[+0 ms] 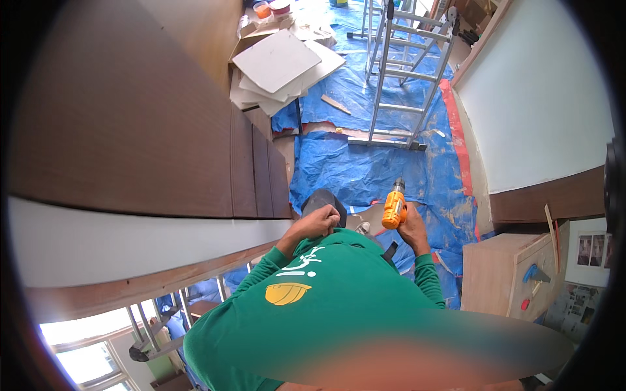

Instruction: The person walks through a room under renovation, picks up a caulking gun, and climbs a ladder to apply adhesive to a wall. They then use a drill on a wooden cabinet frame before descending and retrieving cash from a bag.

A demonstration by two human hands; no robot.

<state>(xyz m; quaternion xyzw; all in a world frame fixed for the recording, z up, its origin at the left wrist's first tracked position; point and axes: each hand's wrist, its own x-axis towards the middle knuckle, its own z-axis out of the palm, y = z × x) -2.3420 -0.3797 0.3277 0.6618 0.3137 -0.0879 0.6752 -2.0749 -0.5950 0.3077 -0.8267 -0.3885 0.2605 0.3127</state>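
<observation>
A yellow-orange cordless drill (393, 210) is gripped in my right hand (413, 231), held out to the right of my body. Its dark chuck points away from me, over the blue sheeting. My left hand (318, 223) is closed in front of my waist, above my dark trouser leg (325, 201). The fingers curl together there, and whatever they may hold is too small or hidden to make out. Both forearms are in green sleeves.
Blue plastic sheeting (339, 163) covers the floor, edged with red tape (456, 133). An aluminium stepladder (398, 107) stands ahead. White panels (277, 62) are stacked at the far left. Brown wood panelling (130, 130) rises at left, a wooden cabinet (489, 277) at right.
</observation>
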